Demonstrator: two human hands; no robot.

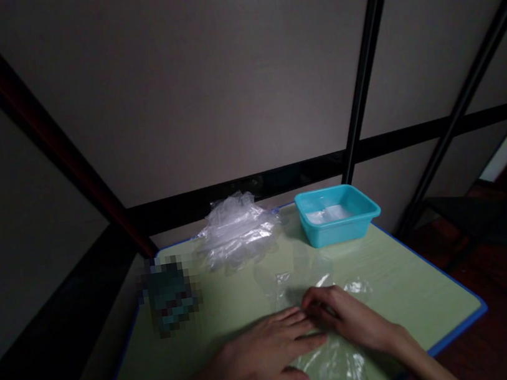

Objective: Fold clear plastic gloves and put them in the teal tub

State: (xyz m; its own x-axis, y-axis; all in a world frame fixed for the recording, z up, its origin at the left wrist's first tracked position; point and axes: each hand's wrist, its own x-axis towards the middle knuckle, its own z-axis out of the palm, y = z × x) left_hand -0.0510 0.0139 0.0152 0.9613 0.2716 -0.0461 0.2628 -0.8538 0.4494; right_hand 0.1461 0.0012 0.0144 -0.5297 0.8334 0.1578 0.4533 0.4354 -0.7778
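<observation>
A thin, clear plastic glove (337, 367) lies spread on the table, its finger-like parts pointing away from me. My left hand (276, 350) rests flat on it with fingers stretched out and slightly apart. Just right of those fingertips, my right hand (346, 315) has its fingers curled in a pinch on the glove. The pinched bit of plastic is hidden by the fingers. Farther back sits a loose pile of similar clear plastic gloves (240, 232). A turquoise plastic basin (339, 231) stands at the back right, with some whitish, clear plastic inside.
The pale green table (230, 294) has a blue edge (461, 327). A blurred-out dark item (171, 296) is at its left side. Behind the table rises a panelled wall (228, 80) with dark strips. Dark furniture (499, 225) stands to the right.
</observation>
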